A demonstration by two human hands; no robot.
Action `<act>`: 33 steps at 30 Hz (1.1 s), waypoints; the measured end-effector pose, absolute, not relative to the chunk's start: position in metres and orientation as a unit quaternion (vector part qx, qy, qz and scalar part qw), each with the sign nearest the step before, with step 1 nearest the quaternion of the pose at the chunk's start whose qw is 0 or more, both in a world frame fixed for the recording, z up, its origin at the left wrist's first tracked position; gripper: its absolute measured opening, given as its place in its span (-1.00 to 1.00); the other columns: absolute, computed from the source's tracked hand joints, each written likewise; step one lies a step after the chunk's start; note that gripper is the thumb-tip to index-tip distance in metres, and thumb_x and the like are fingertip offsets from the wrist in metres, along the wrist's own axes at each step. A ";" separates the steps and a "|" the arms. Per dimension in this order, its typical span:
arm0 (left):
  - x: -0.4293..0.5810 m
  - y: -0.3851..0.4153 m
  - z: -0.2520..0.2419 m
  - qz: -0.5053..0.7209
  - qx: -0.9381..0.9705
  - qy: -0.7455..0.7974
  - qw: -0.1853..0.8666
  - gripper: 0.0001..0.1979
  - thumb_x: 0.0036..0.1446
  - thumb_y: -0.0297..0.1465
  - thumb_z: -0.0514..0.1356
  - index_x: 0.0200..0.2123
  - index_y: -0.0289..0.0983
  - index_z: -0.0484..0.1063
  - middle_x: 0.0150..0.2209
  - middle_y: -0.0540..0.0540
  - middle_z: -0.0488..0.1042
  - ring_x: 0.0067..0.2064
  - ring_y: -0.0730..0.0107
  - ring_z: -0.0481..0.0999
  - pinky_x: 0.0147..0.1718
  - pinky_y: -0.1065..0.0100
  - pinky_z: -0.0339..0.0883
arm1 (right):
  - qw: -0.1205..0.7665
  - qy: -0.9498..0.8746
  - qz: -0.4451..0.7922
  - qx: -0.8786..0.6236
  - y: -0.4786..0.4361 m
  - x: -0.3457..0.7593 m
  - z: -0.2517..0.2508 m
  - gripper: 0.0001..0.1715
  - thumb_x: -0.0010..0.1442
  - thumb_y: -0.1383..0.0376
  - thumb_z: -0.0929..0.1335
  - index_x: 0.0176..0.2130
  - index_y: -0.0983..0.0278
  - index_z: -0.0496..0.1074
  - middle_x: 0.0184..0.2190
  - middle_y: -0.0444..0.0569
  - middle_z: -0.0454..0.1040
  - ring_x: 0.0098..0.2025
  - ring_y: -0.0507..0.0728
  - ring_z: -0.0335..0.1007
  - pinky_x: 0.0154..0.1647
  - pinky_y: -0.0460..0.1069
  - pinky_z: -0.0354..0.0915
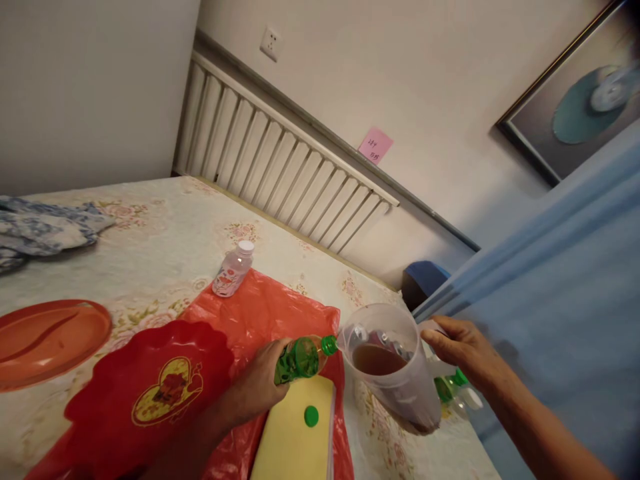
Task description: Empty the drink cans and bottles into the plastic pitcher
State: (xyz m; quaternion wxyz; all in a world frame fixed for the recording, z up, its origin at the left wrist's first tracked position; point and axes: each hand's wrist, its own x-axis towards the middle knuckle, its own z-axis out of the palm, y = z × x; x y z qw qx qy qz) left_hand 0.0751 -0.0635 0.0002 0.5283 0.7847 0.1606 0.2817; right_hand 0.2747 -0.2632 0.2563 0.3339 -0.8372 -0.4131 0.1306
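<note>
My left hand is wrapped round a green-labelled plastic bottle, tilted with its mouth toward the right. In my right hand is the handle of a translucent pitcher, which holds brown liquid and leans toward the bottle. The pitcher's spout meets the bottle's green mouth; whether liquid passes between them cannot be made out. Below the bottle, a green cap lies on a yellow pad, which rests on a red plastic sheet.
A red scalloped tray and an orange plate are at the left. A white-capped bottle stands farther back. More bottles are behind the pitcher. Crumpled cloth lies far left, and a blue curtain hangs at right.
</note>
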 end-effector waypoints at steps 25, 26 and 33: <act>0.079 -0.063 -0.008 0.290 0.812 0.163 0.480 -0.46 -0.11 -0.59 0.17 0.01 -0.19 0.32 -0.01 -0.12 0.46 0.05 0.16 0.43 0.05 0.18 0.27 | 0.187 -0.468 0.098 -0.858 -0.253 0.274 0.264 -0.44 0.10 -0.13 0.32 -0.57 0.23 0.18 -0.61 -0.23 0.01 -0.53 0.00 -0.04 -0.52 -0.06 -0.06; 0.080 -0.062 -0.009 0.291 0.812 0.161 0.480 -0.46 -0.11 -0.58 0.17 0.01 -0.19 0.32 0.00 -0.12 0.46 0.05 0.16 0.43 0.05 0.18 0.27 | 0.179 -0.471 0.098 -0.859 -0.253 0.274 0.265 -0.44 0.11 -0.14 0.31 -0.57 0.23 0.17 -0.60 -0.23 0.00 -0.53 0.00 -0.04 -0.52 -0.06 -0.06; 0.081 -0.062 -0.013 0.292 0.813 0.158 0.478 -0.44 -0.12 -0.60 0.17 0.02 -0.18 0.31 0.00 -0.12 0.45 0.06 0.18 0.41 0.08 0.17 0.25 | 0.161 -0.490 0.090 -0.852 -0.252 0.276 0.266 -0.42 0.12 -0.17 0.30 -0.56 0.24 0.22 -0.60 -0.23 0.01 -0.52 0.00 -0.04 -0.53 -0.06 -0.05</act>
